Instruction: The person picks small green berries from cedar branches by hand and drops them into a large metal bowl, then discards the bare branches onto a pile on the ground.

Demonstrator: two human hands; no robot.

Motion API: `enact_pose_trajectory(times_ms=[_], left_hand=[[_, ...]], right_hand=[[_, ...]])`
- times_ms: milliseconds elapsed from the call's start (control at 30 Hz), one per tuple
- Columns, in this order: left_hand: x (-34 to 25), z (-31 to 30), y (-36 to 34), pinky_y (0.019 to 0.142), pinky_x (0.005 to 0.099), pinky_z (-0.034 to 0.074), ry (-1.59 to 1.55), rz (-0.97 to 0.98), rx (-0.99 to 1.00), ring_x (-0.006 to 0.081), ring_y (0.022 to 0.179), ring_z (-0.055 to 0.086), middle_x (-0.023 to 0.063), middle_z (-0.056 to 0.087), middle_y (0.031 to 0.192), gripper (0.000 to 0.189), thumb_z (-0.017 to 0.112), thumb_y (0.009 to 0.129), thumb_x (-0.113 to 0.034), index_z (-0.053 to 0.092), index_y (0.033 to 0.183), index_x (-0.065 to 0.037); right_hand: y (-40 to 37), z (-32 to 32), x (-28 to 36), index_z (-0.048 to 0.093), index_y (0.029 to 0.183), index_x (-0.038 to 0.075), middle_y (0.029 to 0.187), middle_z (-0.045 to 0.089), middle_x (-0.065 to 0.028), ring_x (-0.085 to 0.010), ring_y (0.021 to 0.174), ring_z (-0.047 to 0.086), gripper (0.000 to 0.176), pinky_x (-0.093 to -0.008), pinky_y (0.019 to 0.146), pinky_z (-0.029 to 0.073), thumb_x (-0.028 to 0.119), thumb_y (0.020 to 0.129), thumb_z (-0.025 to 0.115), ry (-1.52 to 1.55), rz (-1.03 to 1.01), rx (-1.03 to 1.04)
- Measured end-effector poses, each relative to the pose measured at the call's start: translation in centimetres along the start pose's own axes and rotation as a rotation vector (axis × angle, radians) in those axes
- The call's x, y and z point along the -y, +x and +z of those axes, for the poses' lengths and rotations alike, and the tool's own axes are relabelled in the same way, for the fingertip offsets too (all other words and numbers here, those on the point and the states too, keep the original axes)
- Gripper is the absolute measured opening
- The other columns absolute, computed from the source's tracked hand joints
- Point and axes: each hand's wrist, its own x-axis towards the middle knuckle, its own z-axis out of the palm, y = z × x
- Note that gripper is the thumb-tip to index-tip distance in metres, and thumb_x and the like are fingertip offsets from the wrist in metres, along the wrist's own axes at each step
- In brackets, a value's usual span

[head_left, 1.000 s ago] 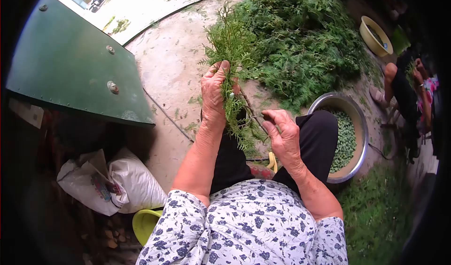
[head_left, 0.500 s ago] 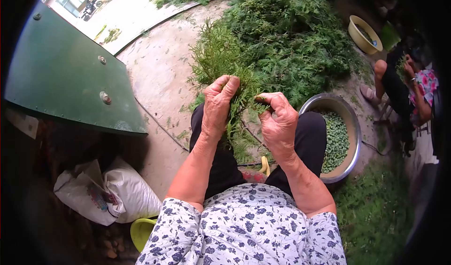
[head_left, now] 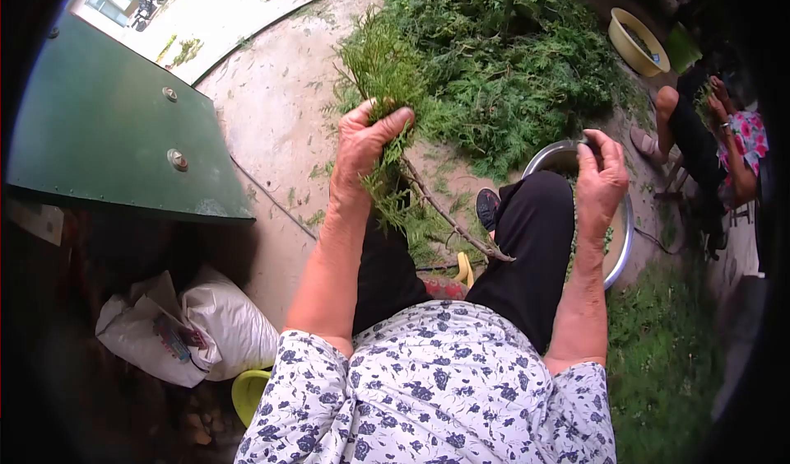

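Observation:
My left hand (head_left: 366, 147) is closed around a leafy evergreen branch (head_left: 380, 65). Its feathery green sprays stand up above my fist, and the bare brown stem slants down to my right knee. Off to the right, my right hand (head_left: 602, 180) is raised over a metal basin (head_left: 623, 258), thumb and forefinger curled together. Something small and dark shows at the fingertips, too small to name. My hand and knee hide most of the small green cones in the basin.
A large heap of cut evergreen branches (head_left: 510, 60) lies ahead. White sacks (head_left: 222, 324) and a yellow-green tub (head_left: 247, 394) sit at left, below a green metal panel (head_left: 115, 126). Another person (head_left: 732, 143) sits at right, near a cream basin (head_left: 638, 40).
My right hand has moved away from the branch, rightward over the metal basin. My left hand still grips the branch, slightly higher and further left; its bare stem now shows.

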Motion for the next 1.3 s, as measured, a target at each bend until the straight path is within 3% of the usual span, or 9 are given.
enact_pose_trajectory(times_ms=[200,367,467,567,700,733,867,1133,1300], left_hand=[[-0.7,0.9,-0.1,0.038,0.0192,0.033,0.027,0.029,-0.089,0.0051,0.044,0.043,-0.0022,0.052,0.058,0.015,0.067,0.082,-0.015,0.054,0.076,-0.010],[-0.2,1.3,0.5,0.037,0.0201,0.033,0.037,0.071,-0.113,0.0051,0.043,0.042,-0.0024,0.051,0.059,0.016,0.067,0.082,-0.015,0.053,0.077,-0.011],[0.2,1.2,1.0,0.037,0.0204,0.032,0.041,0.058,-0.119,0.0057,0.042,0.043,-0.0016,0.052,0.059,0.016,0.066,0.083,-0.015,0.052,0.077,-0.011],[-0.1,1.2,1.1,0.038,0.0209,0.033,-0.036,0.026,-0.109,0.0063,0.041,0.042,-0.0015,0.052,0.059,0.017,0.066,0.083,-0.015,0.052,0.076,-0.010],[-0.3,1.3,1.6,0.048,0.0226,0.043,-0.240,0.073,-0.140,0.0120,0.059,0.055,0.0039,0.059,0.078,0.017,0.065,0.084,-0.017,0.055,0.093,-0.006],[-0.9,1.4,1.5,0.069,0.0281,0.048,-0.225,0.091,-0.120,0.0157,0.084,0.059,0.0074,0.061,0.098,0.030,0.062,0.087,-0.021,0.054,0.109,-0.004],[-2.1,0.3,1.5,0.091,0.0325,0.037,0.039,0.334,-0.180,0.0164,0.106,0.052,0.0077,0.058,0.117,0.036,0.056,0.090,-0.029,0.052,0.118,-0.006],[1.0,0.0,-2.8,0.059,0.0199,0.046,0.035,0.341,-0.257,0.0081,0.063,0.057,0.0052,0.065,0.077,0.015,0.060,0.088,-0.013,0.063,0.095,0.000],[6.7,2.3,-7.6,0.052,0.0197,0.044,0.301,-0.176,0.141,0.0072,0.056,0.055,0.0046,0.063,0.068,0.021,0.059,0.089,-0.017,0.064,0.087,0.003]], right_hand=[[-1.6,-3.8,-7.5,0.059,0.112,0.005,0.110,0.054,-0.0117,-0.0238,0.086,0.060,0.032,-0.0329,0.079,0.049,0.002,0.080,0.059,-0.449,0.132,0.129],[-4.7,-2.2,3.5,0.061,0.100,0.001,0.097,0.059,-0.0135,-0.0282,0.089,0.060,0.022,-0.0347,0.078,0.048,0.006,0.078,0.063,0.066,-0.117,0.383],[-7.5,0.3,5.2,0.053,0.109,0.000,0.096,0.058,-0.0158,-0.0304,0.092,0.056,0.037,-0.0392,0.078,0.044,0.013,0.076,0.066,0.023,-0.301,0.689],[-8.5,2.1,4.7,0.055,0.093,0.002,0.083,0.058,-0.0135,-0.0306,0.084,0.057,0.025,-0.0396,0.072,0.044,0.017,0.076,0.066,-0.146,-0.267,0.901],[-9.4,3.5,3.0,0.054,0.081,0.004,0.071,0.058,-0.0120,-0.0311,0.074,0.059,0.017,-0.0403,0.065,0.044,0.017,0.077,0.065,-0.037,-0.233,0.881],[-9.1,3.5,3.2,0.054,0.079,0.004,0.066,0.057,-0.0122,-0.0313,0.069,0.059,0.017,-0.0410,0.061,0.044,0.017,0.078,0.064,0.021,-0.167,0.822],[-7.3,3.5,3.6,0.059,0.082,0.005,0.063,0.058,-0.0122,-0.0301,0.061,0.060,0.014,-0.0378,0.055,0.044,0.019,0.080,0.063,0.147,0.041,0.707],[-3.3,4.9,1.2,0.063,0.093,-0.002,0.059,0.050,-0.0016,-0.0068,0.050,0.044,0.018,-0.0244,0.047,0.037,0.014,0.085,0.062,0.421,0.207,0.477],[-3.1,5.7,0.6,0.063,0.092,-0.001,0.059,0.050,0.0026,-0.0038,0.045,0.043,0.018,-0.0208,0.041,0.035,0.016,0.087,0.061,0.695,0.421,0.450]])
